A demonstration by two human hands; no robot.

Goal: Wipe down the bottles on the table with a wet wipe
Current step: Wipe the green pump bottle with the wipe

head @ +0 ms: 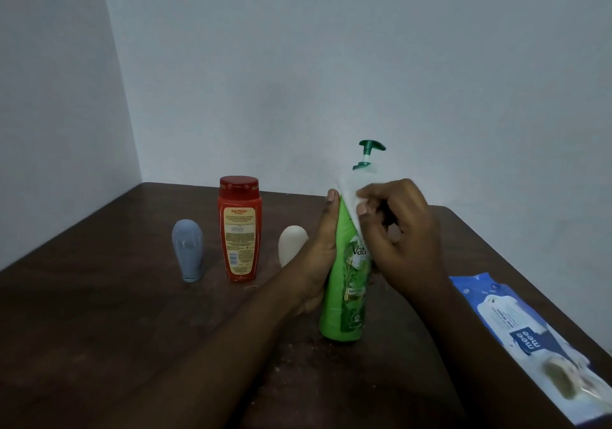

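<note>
Nearest, on the dark table (99, 329), a blue wipes pack (526, 332) lies flat along the right edge, at about four o'clock from the green bottle (344, 296) and well apart from it. The green bottle stands near the table's middle, its base on the wood and its body leaning a little to the left. The left hand (318, 249) grips it from the nine o'clock side, palm against the body and thumb lying up along the shoulder; its fingers go round the back and are hidden. The right hand (400, 226) comes in from three o'clock with fingers curled, pinching a white wipe (347, 190) against the bottle's upper part just under the neck. The wipe seems to drape over the shoulder, though its edges blur into the pale wall. Above it the green pump (371, 150) stands clear, spout pointing right. Farther back, at about ten o'clock, a cream bottle (291, 243) shows partly behind the left hand, then a red bottle (239, 229) upright with its back label facing the camera, then a grey tube (187, 249) standing on its cap, each apart from the next.
</note>
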